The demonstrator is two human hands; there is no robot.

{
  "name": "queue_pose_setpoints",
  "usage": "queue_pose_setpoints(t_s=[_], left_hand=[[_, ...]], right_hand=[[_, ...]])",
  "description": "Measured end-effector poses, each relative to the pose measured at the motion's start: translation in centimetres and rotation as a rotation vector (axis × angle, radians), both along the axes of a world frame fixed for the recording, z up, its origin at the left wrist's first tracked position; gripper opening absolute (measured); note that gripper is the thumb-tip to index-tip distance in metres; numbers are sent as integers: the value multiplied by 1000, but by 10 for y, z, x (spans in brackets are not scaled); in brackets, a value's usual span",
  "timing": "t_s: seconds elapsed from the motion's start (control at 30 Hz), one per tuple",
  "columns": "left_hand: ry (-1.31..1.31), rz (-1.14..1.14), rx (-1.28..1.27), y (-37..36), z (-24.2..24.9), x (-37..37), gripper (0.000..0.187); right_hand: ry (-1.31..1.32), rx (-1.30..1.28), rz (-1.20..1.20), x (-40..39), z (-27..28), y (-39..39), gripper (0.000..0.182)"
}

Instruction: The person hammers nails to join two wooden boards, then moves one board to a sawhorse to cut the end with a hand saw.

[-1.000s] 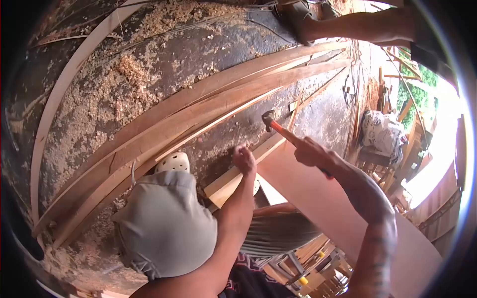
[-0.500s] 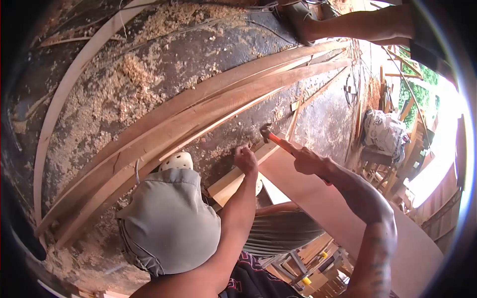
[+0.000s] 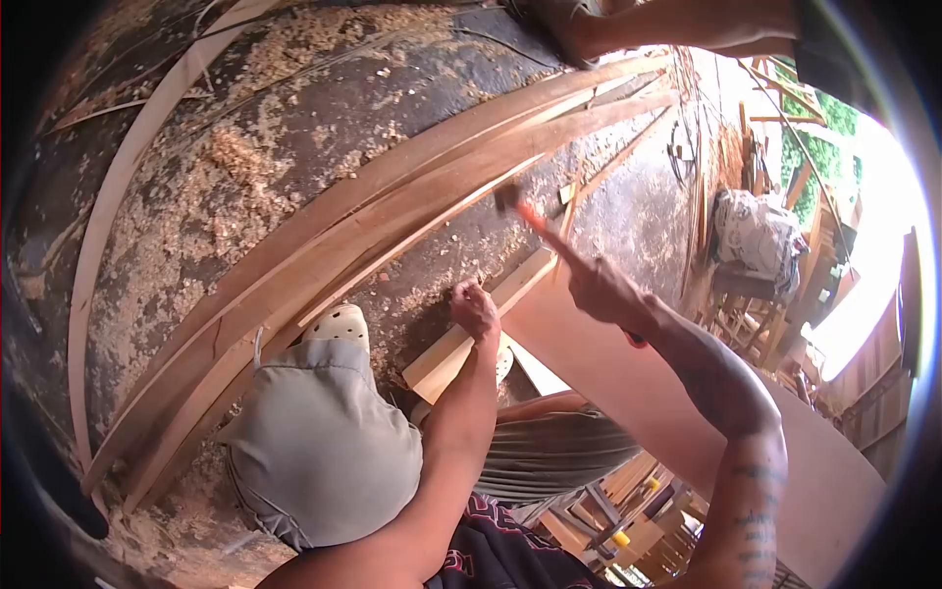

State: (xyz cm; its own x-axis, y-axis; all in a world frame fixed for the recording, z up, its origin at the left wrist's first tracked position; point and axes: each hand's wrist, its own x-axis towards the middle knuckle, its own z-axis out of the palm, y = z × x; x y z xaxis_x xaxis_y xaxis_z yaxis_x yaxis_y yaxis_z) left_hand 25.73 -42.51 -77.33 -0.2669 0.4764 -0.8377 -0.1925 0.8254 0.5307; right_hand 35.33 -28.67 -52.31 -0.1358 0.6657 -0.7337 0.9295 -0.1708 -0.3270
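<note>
My right hand [image 3: 606,291] grips the orange handle of a hammer [image 3: 530,218], whose dark head is raised above a pale wooden batten [image 3: 461,344]. My left hand [image 3: 475,307] is pinched shut at the batten's top edge, seemingly holding something small that I cannot make out. The batten lies along the edge of a large reddish-brown board [image 3: 628,393] that slopes down to the right. My knee in grey shorts [image 3: 319,447] is below the left hand.
Long curved wooden planks [image 3: 392,211] lie across a dark floor strewn with sawdust [image 3: 196,216]. A white perforated shoe [image 3: 339,322] sits by my knee. Another person's leg [image 3: 677,25] is at the top. Wooden chairs and frames [image 3: 756,294] crowd the right.
The hammer came down close to the batten half a second ago and now has swung back up higher. My left hand stayed at the batten's edge.
</note>
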Motion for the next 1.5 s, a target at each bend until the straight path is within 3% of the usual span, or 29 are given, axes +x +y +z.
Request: queue_pose_setpoints(t_s=[0.07, 0.17, 0.2, 0.33, 0.57, 0.67, 0.7, 0.77, 0.8, 0.97, 1.07, 1.17, 1.2, 1.3, 1.43, 1.5], left_hand=[[34, -54, -36, -6, -12, 6, 30], [-38, 28, -7, -2, -5, 1, 30], [-34, 21, -28, -2, -1, 1, 28], [193, -289, 226, 8, 23, 2, 23], [145, -184, 163, 10, 19, 6, 25], [117, -124, 135, 3, 6, 8, 28], [-13, -3, 87, 1, -2, 10, 29], [38, -46, 30, 4, 3, 4, 29], [45, -49, 43, 5, 3, 4, 29], [113, -140, 107, 12, 16, 3, 24], [107, -188, 93, 15, 20, 2, 19], [83, -63, 78, 12, 14, 4, 21], [75, -42, 52, 11, 11, 4, 22], [6, -3, -55, 4, 0, 4, 28], [-107, 100, -86, -10, -11, 2, 27], [-73, 91, -43, -4, -7, 4, 27]], right_hand=[[-133, -436, 117, 19, -5, -17, 91], [-281, -387, 188, -4, 13, 10, 89], [-397, -507, 186, -16, 13, 27, 84], [-419, -219, 172, 20, 8, 15, 77], [-248, 9, 21, 15, 17, 19, 77], [-283, -166, 80, 15, 1, 6, 78], [-303, -249, 114, 12, 3, 4, 79], [-227, -488, 95, 0, 10, 20, 78], [-216, -482, 128, -2, 10, 26, 78], [-254, -111, 175, 36, -14, 0, 70], [-152, 81, 68, -3, 20, 31, 70], [-92, 190, -58, -22, 27, 37, 75], [-108, 121, -51, -14, 18, 20, 78], [-267, -478, 47, 12, -3, -16, 87], [-216, -269, 155, 2, -23, -8, 90], [-235, -235, 87, 1, -21, -5, 84]])
